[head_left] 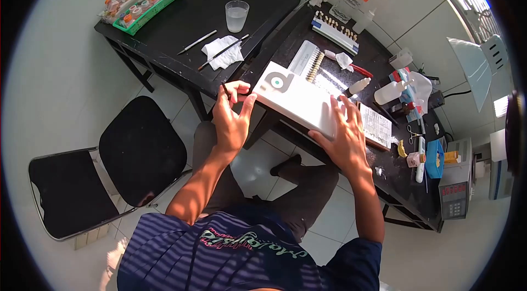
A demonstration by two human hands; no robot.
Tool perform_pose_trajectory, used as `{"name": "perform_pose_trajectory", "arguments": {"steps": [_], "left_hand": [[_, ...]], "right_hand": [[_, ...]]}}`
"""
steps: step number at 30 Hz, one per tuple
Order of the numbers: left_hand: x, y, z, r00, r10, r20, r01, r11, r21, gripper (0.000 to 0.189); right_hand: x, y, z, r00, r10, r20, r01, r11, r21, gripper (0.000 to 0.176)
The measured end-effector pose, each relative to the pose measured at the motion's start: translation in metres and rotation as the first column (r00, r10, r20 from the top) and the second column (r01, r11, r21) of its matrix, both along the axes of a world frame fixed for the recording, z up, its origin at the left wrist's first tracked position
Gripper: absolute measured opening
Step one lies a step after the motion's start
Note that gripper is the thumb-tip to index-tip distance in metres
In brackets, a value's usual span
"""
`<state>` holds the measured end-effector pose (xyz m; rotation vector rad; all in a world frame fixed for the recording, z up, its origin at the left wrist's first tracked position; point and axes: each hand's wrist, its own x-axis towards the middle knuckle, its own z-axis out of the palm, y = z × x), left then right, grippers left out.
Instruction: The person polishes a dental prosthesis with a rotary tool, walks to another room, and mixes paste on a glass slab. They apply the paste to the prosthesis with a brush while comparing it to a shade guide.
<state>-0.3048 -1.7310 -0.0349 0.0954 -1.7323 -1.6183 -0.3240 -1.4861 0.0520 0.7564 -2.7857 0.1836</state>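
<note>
Thin dark tool (225, 91) pinched at fingertips of left hand (231, 118), raised just beside left corner of white slab (299, 102); remaining fingers loosely curled, thumb stretched toward slab. Right hand (345, 140) laid palm-down on near right part of slab, fingers spread wide and flat, gripping nothing. Slab placed at near edge of right-hand desk (387, 162), marked with grey ring (278, 81) at left end. Just beyond slab: shade guide (314, 66) with row of tooth samples. To right of slab: small dropper bottle (358, 87) lying tilted, white squeeze bottle (390, 92) farther right, printed sheet (379, 125) just beside right hand. Scissors (411, 133) past sheet, among small items too small to identify. On left-hand desk (181, 17), well apart from both hands: crumpled tissue (213, 48) with dark brush (233, 45) across it, clear cup (237, 15) beyond, green tray (158, 11) of small jars at far left corner. Black chair (140, 151) at near left, on tiled floor.
</note>
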Motion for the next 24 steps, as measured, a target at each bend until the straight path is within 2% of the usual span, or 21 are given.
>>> {"name": "perform_pose_trajectory", "arguments": {"steps": [1, 2, 3, 5, 9, 11, 12, 15, 17, 19, 20, 21, 23, 24], "left_hand": [[-0.001, -0.002, 0.001, 1.0, -0.004, 0.004, 0.004, 1.0, -0.001, 0.016], [-0.002, -0.004, 0.004, 0.999, -0.04, 0.022, 0.04, 0.998, 0.042, 0.016], [-0.001, -0.004, 0.005, 0.996, -0.076, 0.04, 0.072, 0.993, 0.088, 0.015], [-0.003, -0.006, 0.001, 0.996, -0.08, 0.037, 0.077, 0.995, 0.068, 0.017], [-0.004, -0.005, -0.004, 0.989, -0.143, 0.022, 0.142, 0.988, 0.064, 0.026], [-0.004, -0.005, -0.001, 0.984, -0.18, 0.008, 0.177, 0.975, 0.136, 0.025], [-0.003, -0.008, 0.0, 0.98, -0.191, 0.057, 0.186, 0.979, 0.089, 0.025], [-0.005, -0.012, -0.001, 0.975, -0.22, 0.012, 0.218, 0.971, 0.093, 0.026], [-0.004, -0.015, 0.006, 0.971, -0.233, 0.044, 0.229, 0.97, 0.076, 0.026], [0.001, -0.016, 0.022, 0.963, -0.235, 0.134, 0.214, 0.964, 0.156, 0.026], [0.002, -0.014, 0.031, 0.975, -0.172, 0.141, 0.164, 0.984, 0.069, 0.027], [0.001, -0.014, 0.035, 0.975, -0.172, 0.139, 0.164, 0.984, 0.064, 0.027], [-0.006, -0.015, 0.042, 0.965, -0.26, -0.031, 0.261, 0.94, 0.219, 0.029], [-0.01, -0.015, 0.043, 0.955, -0.278, -0.103, 0.292, 0.943, 0.16, 0.023]], "right_hand": [[0.006, 0.001, -0.001, 0.993, -0.024, -0.113, 0.024, 1.0, -0.001, 0.084], [0.015, 0.004, -0.004, 0.99, -0.082, -0.119, 0.07, 0.992, -0.102, 0.074], [0.023, 0.008, -0.008, 0.983, -0.138, -0.118, 0.113, 0.974, -0.198, 0.064], [0.036, 0.007, -0.015, 0.962, -0.274, -0.008, 0.259, 0.919, -0.298, 0.052], [0.039, 0.009, -0.028, 0.961, -0.274, -0.036, 0.241, 0.894, -0.378, 0.043], [0.038, 0.008, -0.03, 0.95, -0.313, 0.019, 0.286, 0.838, -0.464, 0.038], [0.039, 0.007, -0.03, 0.941, -0.329, 0.077, 0.324, 0.818, -0.475, 0.038], [0.041, 0.007, -0.029, 0.948, -0.295, 0.121, 0.313, 0.786, -0.534, 0.037], [0.04, 0.011, -0.023, 0.961, -0.242, 0.132, 0.274, 0.779, -0.564, 0.037], [0.038, 0.014, -0.014, 0.972, -0.188, 0.142, 0.235, 0.768, -0.596, 0.037], [0.037, 0.016, -0.01, 0.987, -0.14, 0.077, 0.158, 0.785, -0.599, 0.036], [0.036, 0.016, -0.003, 0.996, -0.092, 0.013, 0.082, 0.798, -0.598, 0.036], [0.032, 0.016, 0.013, 0.994, -0.107, 0.021, 0.101, 0.831, -0.547, 0.03], [0.026, 0.016, 0.017, 0.991, -0.131, -0.017, 0.1, 0.828, -0.552, 0.027]]}}
